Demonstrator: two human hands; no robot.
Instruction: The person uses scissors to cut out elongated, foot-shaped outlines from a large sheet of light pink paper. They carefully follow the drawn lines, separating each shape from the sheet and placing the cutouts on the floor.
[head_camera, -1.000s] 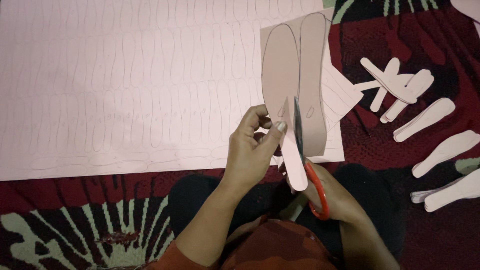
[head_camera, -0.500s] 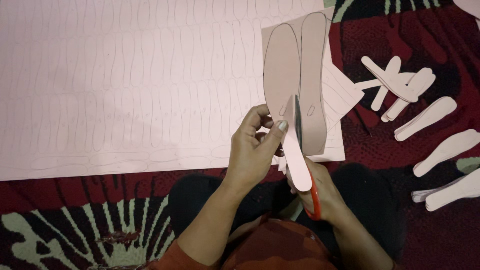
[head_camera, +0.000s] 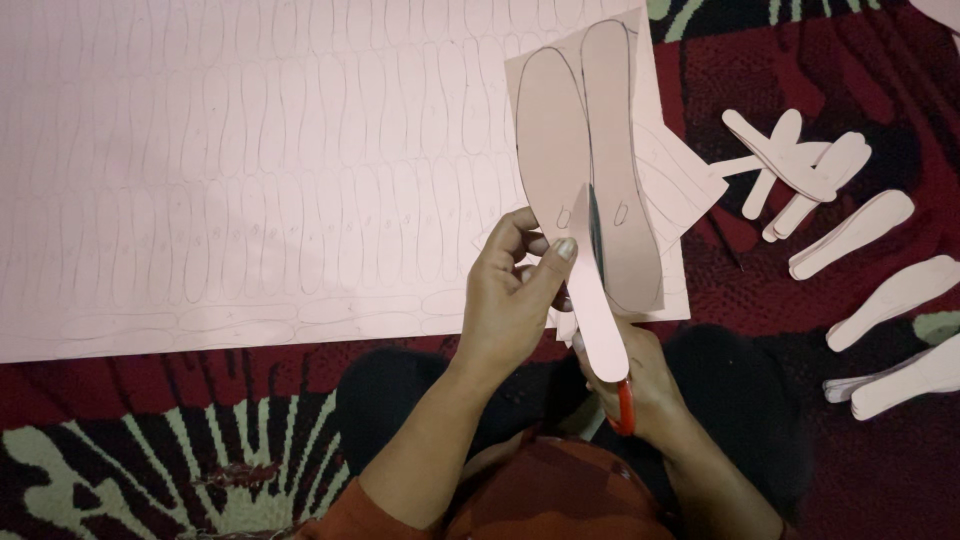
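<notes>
Here the left hand (head_camera: 515, 290) pinches a pink sheet piece (head_camera: 585, 140), thumb on the near side and fingers curled behind it. The piece sticks up and away from the hands, with two long shapes drawn on it in dark lines. The right hand (head_camera: 640, 385) sits just below and to the right, wrapped shut around the red handle of the scissors (head_camera: 605, 300). The blade pokes up between the two drawn shapes. A narrow pink strip (head_camera: 597, 310) hangs down over the right hand, partly cut loose.

I think the cut goes best if the blade stays right on the dark line, with slow little snips. The left hand should turn the piece, so the scissors can keep pointing the same way. The thumb is very close to the blade, so it is safer kept a bit back.

Left of the hands lies a big pink sheet (head_camera: 250, 170) covered with faint drawn shapes; its near edge runs close to the left wrist. Right of the hands, well apart, lie cut pink pieces (head_camera: 850, 235) in loose piles on the dark red patterned carpet (head_camera: 760, 70). Between the hands and those piles the carpet looks open enough to swing the piece around.
</notes>
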